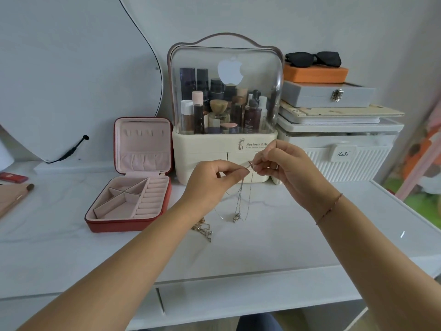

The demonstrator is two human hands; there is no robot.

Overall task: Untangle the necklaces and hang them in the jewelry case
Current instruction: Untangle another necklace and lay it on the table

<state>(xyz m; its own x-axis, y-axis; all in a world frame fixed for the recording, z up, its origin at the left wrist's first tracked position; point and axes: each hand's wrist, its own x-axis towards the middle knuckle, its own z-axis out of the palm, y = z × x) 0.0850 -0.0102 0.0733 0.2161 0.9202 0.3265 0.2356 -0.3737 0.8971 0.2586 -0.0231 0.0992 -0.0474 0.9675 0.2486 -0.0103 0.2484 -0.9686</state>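
Nearest to me, both forearms reach in from the bottom corners over the white table (262, 249). Just past the left forearm, a gold necklace (203, 229) lies bunched on the tabletop, touched by neither hand.

At mid-frame the two hands meet in the air. The left hand (214, 174) pinches a fine silver necklace (240, 201) between thumb and forefinger. The right hand (284, 163) pinches the same chain close beside it, its other fingers curled. The strands hang in loops from the pinch, with the pendant low, at or just above the tabletop.

I judge this to be the untangling step: I am picking at a knot or the clasp, though the spot is too small for me to tell which. Next I need one free strand, pulled gently so it does not tighten. Then comes a carry to the left, to the open red jewelry case (119, 225). The row of hooks (143, 133) in its upright lid is bare, so nothing is hung yet.

The gold heap sits close under the dangling loops and could snag them. Behind the hands stands a cream cosmetics organiser (205, 149), and to its right a white storage box (358, 163) bearing a stack topped by sunglasses (312, 59). A mirror (71, 80) fills the upper left.
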